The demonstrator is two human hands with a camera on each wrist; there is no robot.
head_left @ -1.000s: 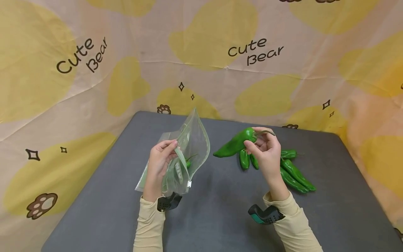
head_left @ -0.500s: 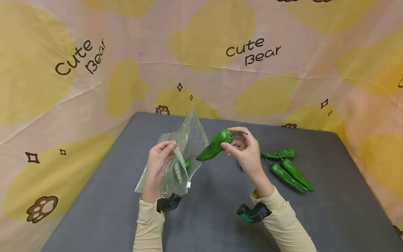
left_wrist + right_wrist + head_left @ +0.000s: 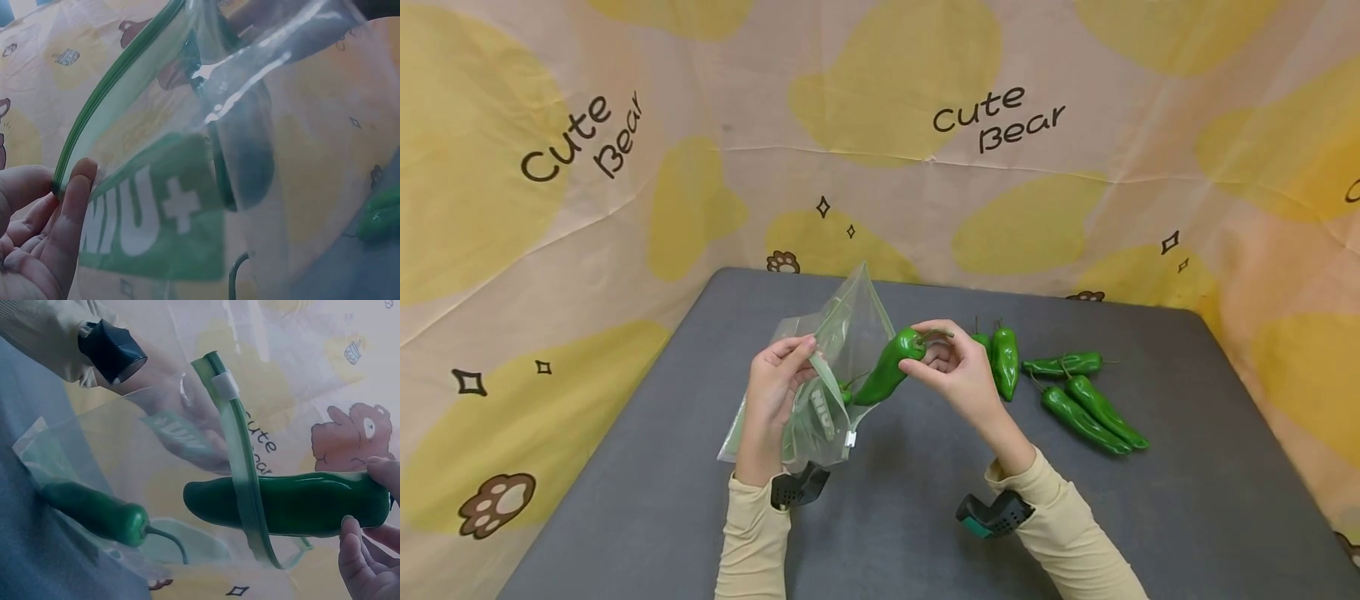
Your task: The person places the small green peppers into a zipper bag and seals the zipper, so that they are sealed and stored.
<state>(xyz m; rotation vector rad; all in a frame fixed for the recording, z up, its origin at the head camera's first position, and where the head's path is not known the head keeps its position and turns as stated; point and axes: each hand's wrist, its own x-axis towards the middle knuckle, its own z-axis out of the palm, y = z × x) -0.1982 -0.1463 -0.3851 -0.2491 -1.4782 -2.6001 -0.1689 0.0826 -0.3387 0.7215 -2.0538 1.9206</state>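
Note:
My left hand pinches the green-edged rim of a clear zip bag, which stands with its mouth spread toward the right. In my right hand, thumb and fingers grip a long green pepper near its stem end. The right wrist view shows this pepper with its tip inside the bag's mouth, past the green zip strip. Lower in the bag lies another green pepper, its curled stem toward the opening. A white slider sits on the zip's near end.
On the right of the grey table, several green peppers lie loose: one pepper by my right hand, a pepper lying crosswise, and two side by side, including the outer pepper. A printed cloth hangs behind the table.
My right hand has carried the pepper leftward and slightly down, bringing its tip from outside the bag into the mouth. The left hand keeps its pinch on the rim, almost still.

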